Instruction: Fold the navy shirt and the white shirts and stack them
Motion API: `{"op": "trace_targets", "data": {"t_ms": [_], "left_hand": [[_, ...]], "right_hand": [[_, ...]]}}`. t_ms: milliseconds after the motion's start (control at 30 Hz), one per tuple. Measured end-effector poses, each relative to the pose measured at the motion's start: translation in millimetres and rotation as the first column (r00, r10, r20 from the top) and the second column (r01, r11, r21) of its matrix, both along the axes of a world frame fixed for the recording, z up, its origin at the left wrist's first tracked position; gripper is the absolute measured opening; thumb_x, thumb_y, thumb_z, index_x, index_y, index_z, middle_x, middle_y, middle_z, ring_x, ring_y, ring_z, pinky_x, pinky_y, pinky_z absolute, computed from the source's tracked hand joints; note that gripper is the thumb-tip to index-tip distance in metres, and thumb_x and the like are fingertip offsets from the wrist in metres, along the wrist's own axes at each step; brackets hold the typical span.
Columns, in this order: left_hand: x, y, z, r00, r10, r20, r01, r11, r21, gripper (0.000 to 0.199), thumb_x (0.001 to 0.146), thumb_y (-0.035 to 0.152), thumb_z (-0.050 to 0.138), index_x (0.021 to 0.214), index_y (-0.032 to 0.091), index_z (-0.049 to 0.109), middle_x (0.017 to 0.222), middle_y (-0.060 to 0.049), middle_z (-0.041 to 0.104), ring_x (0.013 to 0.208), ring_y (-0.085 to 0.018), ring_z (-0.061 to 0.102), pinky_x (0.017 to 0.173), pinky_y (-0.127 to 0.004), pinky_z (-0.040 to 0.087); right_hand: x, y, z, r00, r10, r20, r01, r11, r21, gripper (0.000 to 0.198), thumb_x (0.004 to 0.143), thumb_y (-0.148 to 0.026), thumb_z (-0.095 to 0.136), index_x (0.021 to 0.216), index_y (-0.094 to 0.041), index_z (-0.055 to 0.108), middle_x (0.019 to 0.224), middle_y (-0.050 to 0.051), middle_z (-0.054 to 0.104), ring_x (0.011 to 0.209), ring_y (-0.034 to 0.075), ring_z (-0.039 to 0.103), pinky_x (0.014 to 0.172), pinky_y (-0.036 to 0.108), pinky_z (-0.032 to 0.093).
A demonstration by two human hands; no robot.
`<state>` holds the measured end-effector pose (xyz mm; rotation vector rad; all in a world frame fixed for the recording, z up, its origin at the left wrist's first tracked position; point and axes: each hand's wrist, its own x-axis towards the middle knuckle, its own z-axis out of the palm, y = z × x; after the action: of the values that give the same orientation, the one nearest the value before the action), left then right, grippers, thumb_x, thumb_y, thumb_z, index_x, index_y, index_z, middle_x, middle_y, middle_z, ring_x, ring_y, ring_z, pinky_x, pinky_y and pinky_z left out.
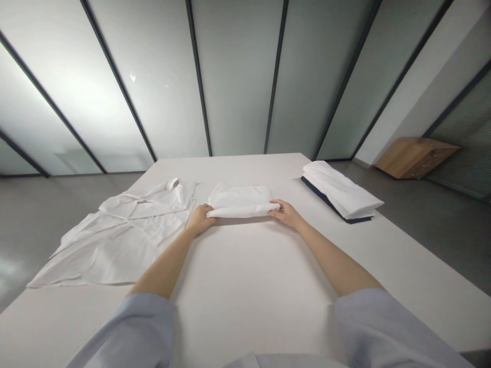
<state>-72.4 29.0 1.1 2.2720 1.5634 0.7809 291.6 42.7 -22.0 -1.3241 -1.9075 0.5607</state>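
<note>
In the middle of the white table lies a folded white garment, its near edge rolled or folded into a thick band. My left hand grips the left end of that band, thumb and fingers closed on the cloth. At the right end my right hand pinches the same band between thumb and fingers. A thin white strip, perhaps a tie, sticks up at the garment's far left corner. Parts of my fingers are hidden behind the cloth.
A spread white garment with a collar lies to the left, partly over the table's edge. Folded white cloths rest on dark navy cloth at the right edge. Beyond stand frosted glass panels and a wooden cabinet.
</note>
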Motion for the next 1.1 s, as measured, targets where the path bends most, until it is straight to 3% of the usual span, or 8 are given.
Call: {"op": "trace_targets", "data": {"t_ms": [133, 233, 333, 500, 633, 833, 967, 1100], "left_hand": [[-3.8, 3.9, -3.6, 0.960, 0.079, 0.270, -0.050, 0.992, -0.113, 0.041, 0.067, 0.040, 0.059, 0.098, 0.014, 0.068, 0.090, -0.005, 0.070, 0.084, -0.023, 0.064, 0.077, -0.033, 0.050], [-5.3, 5.6, -5.7, 0.941, 0.119, 0.316, -0.073, 0.985, -0.154, 0.043, 0.067, 0.047, 0.059, 0.093, 0.013, 0.067, 0.077, -0.003, 0.068, 0.074, -0.021, 0.063, 0.067, -0.030, 0.049], [-7.8, 6.4, -7.2, 0.944, 0.108, 0.311, -0.056, 0.983, -0.172, 0.048, 0.069, 0.048, 0.058, 0.100, 0.012, 0.066, 0.083, -0.005, 0.070, 0.081, -0.024, 0.064, 0.071, -0.033, 0.050], [-11.1, 2.7, -4.8, 0.995, -0.060, 0.085, 0.067, 0.994, -0.089, 0.068, 0.067, 0.032, 0.065, 0.131, 0.016, 0.053, 0.137, -0.012, 0.053, 0.130, -0.030, 0.043, 0.104, -0.042, 0.038], [-9.1, -0.7, -1.8, 0.990, -0.048, -0.135, 0.043, 0.998, -0.035, 0.059, 0.073, 0.024, 0.059, 0.132, 0.022, 0.055, 0.154, -0.006, 0.030, 0.140, -0.028, 0.028, 0.114, -0.044, 0.027], [-6.8, -0.3, -6.1, 0.985, -0.093, -0.145, 0.092, 0.996, -0.016, 0.058, 0.074, 0.014, 0.049, 0.131, 0.019, 0.055, 0.143, -0.003, 0.048, 0.140, -0.020, 0.030, 0.116, -0.037, 0.027], [-5.2, -1.7, -6.9, 0.989, -0.099, -0.107, 0.098, 0.995, -0.015, 0.057, 0.075, 0.020, 0.051, 0.132, 0.018, 0.053, 0.136, -0.006, 0.055, 0.129, -0.022, 0.047, 0.112, -0.036, 0.034], [-1.3, -1.0, -3.9, 0.994, 0.015, -0.110, -0.022, 0.998, -0.062, 0.034, 0.078, 0.022, 0.050, 0.107, 0.017, 0.067, 0.113, -0.008, 0.068, 0.110, -0.024, 0.061, 0.098, -0.035, 0.045]], "right_hand": [[0.8, -1.6, -3.3, 0.993, 0.089, 0.083, -0.097, 0.991, 0.096, 0.035, 0.068, -0.039, 0.074, 0.098, -0.021, 0.070, 0.113, 0.008, 0.067, 0.104, 0.026, 0.062, 0.093, 0.040, 0.048], [0.2, 0.9, -8.1, 0.982, 0.110, 0.151, -0.139, 0.971, 0.197, 0.045, 0.064, -0.034, 0.076, 0.107, -0.026, 0.069, 0.128, 0.006, 0.061, 0.122, 0.027, 0.053, 0.106, 0.044, 0.037], [-0.2, 4.0, -10.0, 0.983, 0.108, 0.151, -0.137, 0.971, 0.194, 0.041, 0.069, -0.033, 0.072, 0.109, -0.027, 0.069, 0.120, 0.005, 0.066, 0.117, 0.026, 0.057, 0.106, 0.044, 0.039], [0.3, 3.1, -4.2, 0.991, 0.032, 0.129, -0.049, 0.990, 0.133, 0.031, 0.072, -0.030, 0.067, 0.102, -0.022, 0.072, 0.109, 0.007, 0.071, 0.106, 0.026, 0.063, 0.098, 0.041, 0.045], [1.6, -0.5, -1.8, 0.994, 0.045, 0.100, -0.060, 0.986, 0.155, 0.036, 0.073, -0.026, 0.067, 0.109, -0.022, 0.069, 0.119, 0.007, 0.067, 0.116, 0.024, 0.058, 0.103, 0.041, 0.042], [2.6, -4.8, -2.1, 0.992, 0.097, 0.086, -0.103, 0.992, 0.068, 0.043, 0.071, -0.025, 0.069, 0.114, -0.022, 0.067, 0.123, 0.006, 0.065, 0.123, 0.023, 0.053, 0.107, 0.040, 0.038], [0.8, -7.0, 0.4, 0.996, 0.073, 0.055, -0.075, 0.997, 0.027, 0.038, 0.071, -0.026, 0.068, 0.110, -0.023, 0.069, 0.120, 0.005, 0.067, 0.118, 0.023, 0.058, 0.105, 0.037, 0.040], [-1.5, -8.1, 4.5, 0.999, 0.037, 0.034, -0.037, 0.999, -0.014, 0.026, 0.073, -0.025, 0.063, 0.098, -0.021, 0.071, 0.104, 0.005, 0.073, 0.099, 0.025, 0.067, 0.091, 0.036, 0.050]]}}
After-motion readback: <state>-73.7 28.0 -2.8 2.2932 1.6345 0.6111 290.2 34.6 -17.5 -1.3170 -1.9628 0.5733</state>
